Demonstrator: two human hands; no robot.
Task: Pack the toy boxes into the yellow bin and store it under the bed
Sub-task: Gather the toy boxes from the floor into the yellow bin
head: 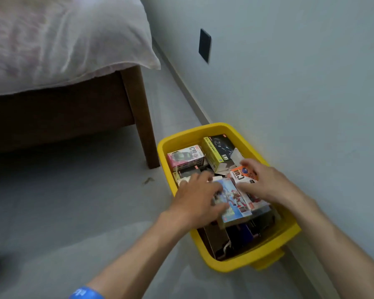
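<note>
The yellow bin [205, 132] stands on the grey floor against the wall, right of the bed leg. Several toy boxes fill it: a pink box [185, 157] and a yellow-and-black box [217, 151] at the far end, a light blue box [233, 199] and a white-and-orange box [244, 175] on top in the middle. My left hand [198, 196] lies on the blue box's left side, fingers curled around its edge. My right hand [266, 183] rests fingers spread on the white-and-orange box. Dark boxes fill the near end.
The bed [58, 50], with a white cover and brown wooden frame, stands at the upper left; its leg [143, 126] is beside the bin's far left corner, with a dark gap under the frame. A black wall plate [204, 45] is on the wall.
</note>
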